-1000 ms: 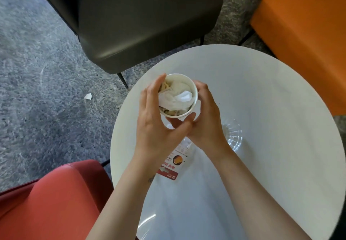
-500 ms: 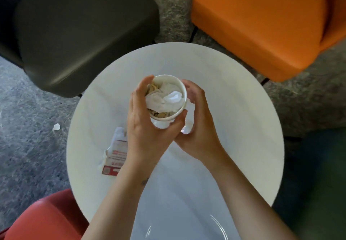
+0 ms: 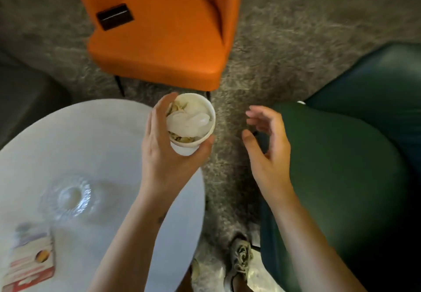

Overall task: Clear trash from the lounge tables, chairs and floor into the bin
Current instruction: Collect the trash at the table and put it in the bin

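Left hand [image 3: 166,159]: gripping stuffed paper cup [image 3: 185,150], upright, keeping contents in. Right hand [image 3: 271,152]: loosely spread, empty, right of cup, likely free for next pickup.

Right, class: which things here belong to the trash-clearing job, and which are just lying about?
Belongs to the job: white paper cup stuffed with crumpled tissue, gripped by the left hand; flat red-and-white printed wrapper on the round white table, likely trash.
Just lying about: clear ribbed glass dish; black rectangular object on the orange upholstered chair; dark green chair.
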Action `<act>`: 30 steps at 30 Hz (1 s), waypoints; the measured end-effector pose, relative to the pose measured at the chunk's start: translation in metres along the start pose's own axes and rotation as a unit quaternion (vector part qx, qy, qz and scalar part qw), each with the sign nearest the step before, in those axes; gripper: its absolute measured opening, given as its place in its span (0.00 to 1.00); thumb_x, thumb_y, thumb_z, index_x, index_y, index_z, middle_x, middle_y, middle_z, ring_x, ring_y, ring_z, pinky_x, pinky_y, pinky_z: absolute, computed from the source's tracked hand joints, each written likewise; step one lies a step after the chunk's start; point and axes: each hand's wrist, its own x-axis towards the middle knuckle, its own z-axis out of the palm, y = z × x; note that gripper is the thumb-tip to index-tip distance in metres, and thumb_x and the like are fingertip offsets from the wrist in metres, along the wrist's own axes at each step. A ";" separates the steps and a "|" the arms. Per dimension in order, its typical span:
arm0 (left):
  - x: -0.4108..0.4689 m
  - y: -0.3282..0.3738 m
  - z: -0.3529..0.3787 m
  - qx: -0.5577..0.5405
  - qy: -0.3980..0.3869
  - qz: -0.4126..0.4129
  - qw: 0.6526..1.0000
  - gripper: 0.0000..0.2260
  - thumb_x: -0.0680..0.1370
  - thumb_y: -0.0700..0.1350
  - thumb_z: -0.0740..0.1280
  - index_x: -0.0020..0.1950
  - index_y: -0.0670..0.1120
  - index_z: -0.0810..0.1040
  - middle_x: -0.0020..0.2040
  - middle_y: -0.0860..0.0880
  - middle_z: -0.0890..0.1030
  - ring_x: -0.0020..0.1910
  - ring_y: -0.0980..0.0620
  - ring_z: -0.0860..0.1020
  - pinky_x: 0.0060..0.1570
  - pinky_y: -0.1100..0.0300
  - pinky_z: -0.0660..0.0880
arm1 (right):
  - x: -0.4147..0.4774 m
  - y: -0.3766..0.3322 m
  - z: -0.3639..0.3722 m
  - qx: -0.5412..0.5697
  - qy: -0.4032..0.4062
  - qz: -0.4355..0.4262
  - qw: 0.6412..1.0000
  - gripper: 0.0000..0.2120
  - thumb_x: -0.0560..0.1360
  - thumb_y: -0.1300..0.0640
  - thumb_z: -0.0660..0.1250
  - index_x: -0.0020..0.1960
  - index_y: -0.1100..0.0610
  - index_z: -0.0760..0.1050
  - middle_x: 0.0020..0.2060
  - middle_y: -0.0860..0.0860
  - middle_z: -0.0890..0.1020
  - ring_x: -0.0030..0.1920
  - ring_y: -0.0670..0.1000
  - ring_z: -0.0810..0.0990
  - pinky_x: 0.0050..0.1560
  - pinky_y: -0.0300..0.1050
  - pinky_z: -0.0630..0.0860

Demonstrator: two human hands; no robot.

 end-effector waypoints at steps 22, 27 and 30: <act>0.067 0.213 0.121 -0.042 -0.096 0.151 0.983 0.29 0.65 0.45 0.76 0.63 0.45 0.70 0.53 0.57 0.71 0.51 0.68 0.68 0.49 0.81 0.63 | 0.078 -0.023 -0.275 -0.070 0.166 -0.010 0.984 0.16 0.72 0.57 0.64 0.60 0.56 0.72 0.53 0.49 0.77 0.54 0.44 0.75 0.57 0.36 0.69; 0.118 0.217 0.104 -0.045 -0.067 0.143 0.986 0.28 0.65 0.45 0.77 0.60 0.55 0.68 0.50 0.66 0.71 0.49 0.75 0.68 0.46 0.82 0.62 | 0.128 -0.035 -0.268 -0.106 0.109 -0.018 0.988 0.19 0.73 0.54 0.67 0.63 0.53 0.70 0.58 0.49 0.76 0.60 0.47 0.73 0.63 0.46 0.69; 0.157 0.211 0.098 -0.054 -0.041 0.133 0.989 0.28 0.65 0.47 0.76 0.58 0.60 0.66 0.49 0.67 0.71 0.49 0.78 0.67 0.44 0.83 0.62 | 0.167 -0.040 -0.255 -0.121 0.088 -0.032 0.988 0.20 0.73 0.56 0.68 0.63 0.51 0.69 0.58 0.47 0.75 0.61 0.46 0.72 0.64 0.51 0.69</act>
